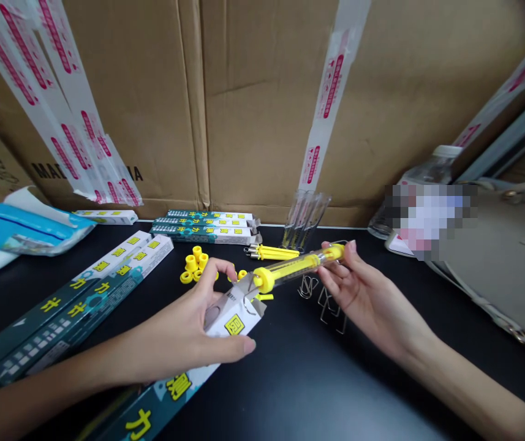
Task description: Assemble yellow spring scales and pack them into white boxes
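Observation:
My left hand point(193, 324) grips a long printed cardboard box point(177, 387) near its open end, thumb along one side and a curled finger by the flap. Between the fingertips of my right hand point(358, 288) is the far end of a spring scale point(296, 267), a clear tube with yellow parts inside. Its yellow collar and wire hook sit right at the box's open end. Beyond the scale lie yellow plastic caps point(193, 264), yellow spring rods point(275, 252), several clear tubes point(305, 217) and bent wire hooks point(333, 306).
Two similar boxes point(101, 275) lie at the left, and a stack of them point(204, 226) at the back. A blue packet point(32, 223) is at far left. A plastic bottle point(427, 168) and a beige bag point(510, 263) stand at right. Large cartons point(262, 110) wall the back.

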`<action>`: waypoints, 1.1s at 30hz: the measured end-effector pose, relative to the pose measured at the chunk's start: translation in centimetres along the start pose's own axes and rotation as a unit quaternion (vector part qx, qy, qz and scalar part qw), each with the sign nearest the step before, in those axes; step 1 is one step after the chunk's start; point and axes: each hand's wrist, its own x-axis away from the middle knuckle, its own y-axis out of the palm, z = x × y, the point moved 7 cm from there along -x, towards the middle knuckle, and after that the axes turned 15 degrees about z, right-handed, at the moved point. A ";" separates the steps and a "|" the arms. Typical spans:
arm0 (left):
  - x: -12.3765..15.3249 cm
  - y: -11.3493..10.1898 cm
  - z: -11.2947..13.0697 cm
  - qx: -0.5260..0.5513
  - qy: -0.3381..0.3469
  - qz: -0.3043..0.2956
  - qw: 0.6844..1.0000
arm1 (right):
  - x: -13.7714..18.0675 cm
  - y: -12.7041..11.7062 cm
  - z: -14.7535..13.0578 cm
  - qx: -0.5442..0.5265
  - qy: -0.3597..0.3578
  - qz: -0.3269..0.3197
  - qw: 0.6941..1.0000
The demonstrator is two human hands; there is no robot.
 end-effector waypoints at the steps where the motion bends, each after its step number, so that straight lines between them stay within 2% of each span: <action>1: -0.1 0.2 -0.3 0.018 -0.017 -0.013 1.000 | 0.0 0.0 0.2 0.004 0.005 -0.005 1.000; 4: 0.0 0.9 -0.9 0.055 -0.057 -0.051 0.996 | -0.2 0.0 0.4 0.011 0.011 -0.008 1.000; 12: -0.3 1.2 -2.0 0.186 -0.052 -0.043 0.980 | -0.5 -0.3 0.7 0.014 0.017 0.005 1.000; 15: -0.5 1.3 -2.2 0.220 -0.039 -0.058 0.973 | -0.3 -0.1 1.1 0.018 0.029 -0.001 0.999; 25: -0.1 1.3 -2.0 0.241 -0.014 -0.079 0.967 | -0.5 -0.5 1.5 0.017 0.034 0.000 0.999; 33: -0.2 1.1 -1.9 0.251 0.006 -0.074 0.965 | -0.5 -0.5 1.7 0.024 0.035 -0.009 0.999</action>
